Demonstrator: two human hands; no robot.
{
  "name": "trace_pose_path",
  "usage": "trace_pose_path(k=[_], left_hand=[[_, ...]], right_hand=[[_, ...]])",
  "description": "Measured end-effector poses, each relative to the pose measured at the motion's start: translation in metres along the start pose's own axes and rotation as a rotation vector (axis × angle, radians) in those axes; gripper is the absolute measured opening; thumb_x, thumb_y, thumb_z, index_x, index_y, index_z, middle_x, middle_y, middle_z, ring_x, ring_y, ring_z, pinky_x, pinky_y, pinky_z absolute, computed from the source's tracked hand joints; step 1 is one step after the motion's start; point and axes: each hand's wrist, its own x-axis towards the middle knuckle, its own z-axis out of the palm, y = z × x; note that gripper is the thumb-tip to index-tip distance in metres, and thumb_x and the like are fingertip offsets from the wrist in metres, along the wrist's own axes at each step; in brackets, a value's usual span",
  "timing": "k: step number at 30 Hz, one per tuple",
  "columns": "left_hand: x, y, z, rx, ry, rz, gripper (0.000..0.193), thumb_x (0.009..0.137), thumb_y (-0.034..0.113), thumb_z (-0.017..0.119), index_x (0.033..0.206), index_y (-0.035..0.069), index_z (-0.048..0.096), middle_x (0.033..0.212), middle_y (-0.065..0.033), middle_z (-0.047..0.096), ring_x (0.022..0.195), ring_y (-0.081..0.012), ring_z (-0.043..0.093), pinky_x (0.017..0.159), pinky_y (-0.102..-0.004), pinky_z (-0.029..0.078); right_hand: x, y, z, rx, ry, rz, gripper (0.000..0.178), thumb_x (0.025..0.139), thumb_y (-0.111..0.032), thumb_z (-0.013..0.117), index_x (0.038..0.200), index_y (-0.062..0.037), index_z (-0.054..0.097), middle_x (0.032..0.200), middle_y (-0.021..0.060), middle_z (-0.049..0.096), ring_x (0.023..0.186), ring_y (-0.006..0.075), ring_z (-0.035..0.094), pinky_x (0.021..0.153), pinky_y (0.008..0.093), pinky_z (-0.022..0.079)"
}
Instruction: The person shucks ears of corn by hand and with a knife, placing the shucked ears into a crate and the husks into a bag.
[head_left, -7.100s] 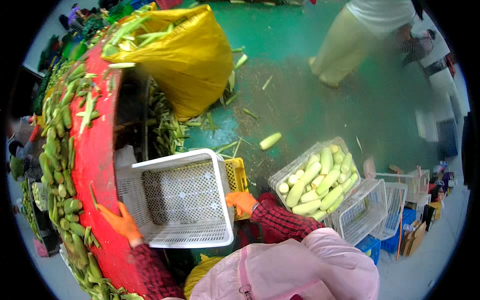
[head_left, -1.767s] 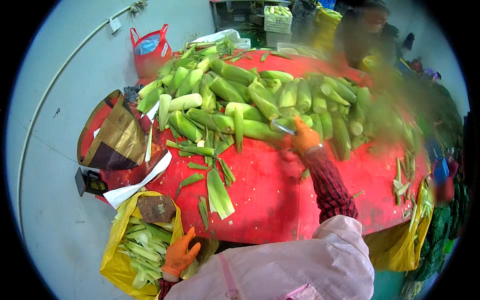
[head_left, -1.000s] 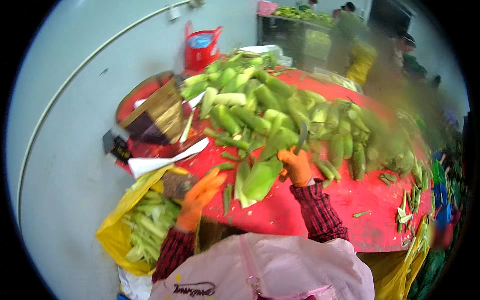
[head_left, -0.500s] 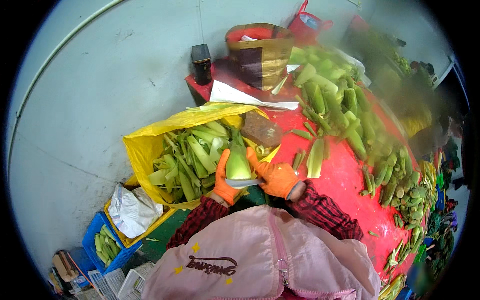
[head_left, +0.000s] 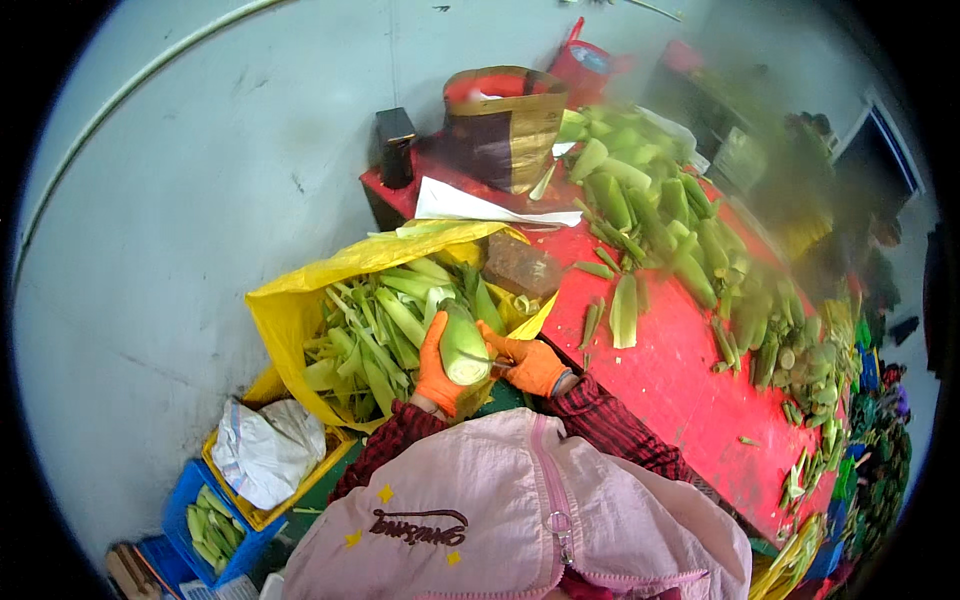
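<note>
The left hand is grasping a smooth, rounded green vegetable, the right hand apparently clutching a knife (mostly hidden), red tabletop spreading rightward, pale wall ahead.

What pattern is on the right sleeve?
Right sleeve: red and black checks, shown in the head view.

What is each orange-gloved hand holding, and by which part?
Left hand: a plump green corn ear in husk, gripped by its side near the pale cut end. Right hand: a silvery metal knife, apparently by its hidden handle.
</note>
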Motion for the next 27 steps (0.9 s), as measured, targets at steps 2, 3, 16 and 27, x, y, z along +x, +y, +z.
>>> trace_pose_path(k=[2,3,16,27], left_hand=[[0.002,-0.007,0.002,0.085,-0.143,-0.004,0.054,0.093,0.049,0.057,0.119,0.001,0.059,0.106,-0.0129,0.065,0.094,-0.0277,0.063,0.085,-0.0425,0.052],[0.011,-0.006,-0.007,0.119,-0.304,-0.021,0.051,0.096,0.043,0.052,0.127,0.003,0.054,0.119,-0.0131,0.061,0.107,-0.0278,0.059,0.096,-0.0431,0.047],[0.054,-0.015,0.045,0.571,-0.108,0.047,0.062,0.097,0.055,0.04,0.137,0.008,0.049,0.132,-0.0122,0.058,0.125,-0.0286,0.051,0.108,-0.0479,0.038],[0.012,0.047,0.017,0.436,0.05,0.215,0.069,0.094,0.063,0.039,0.138,0.011,0.047,0.129,-0.0117,0.06,0.125,-0.0286,0.05,0.107,-0.0484,0.038]], right_hand=[[-0.022,-0.003,-0.012,0.227,0.105,-0.041,0.078,0.087,-0.034,0.065,0.154,-0.0181,0.028,0.119,0.0149,0.067,0.097,0.0338,0.068,0.091,0.0388,0.052],[-0.024,-0.006,-0.014,0.092,0.134,-0.085,0.077,0.087,-0.038,0.066,0.153,-0.0181,0.03,0.123,0.0144,0.065,0.101,0.0333,0.067,0.094,0.0389,0.051],[0.051,0.014,0.016,-0.002,0.431,-0.168,0.026,0.09,-0.038,0.063,0.097,-0.0155,0.073,0.087,0.0065,0.07,0.079,0.0268,0.066,0.069,0.0412,0.051],[0.069,0.111,-0.068,0.598,0.963,0.539,0.036,0.092,-0.04,0.053,0.102,-0.0093,0.069,0.07,0.0129,0.068,0.062,0.0283,0.067,0.057,0.0418,0.054]])
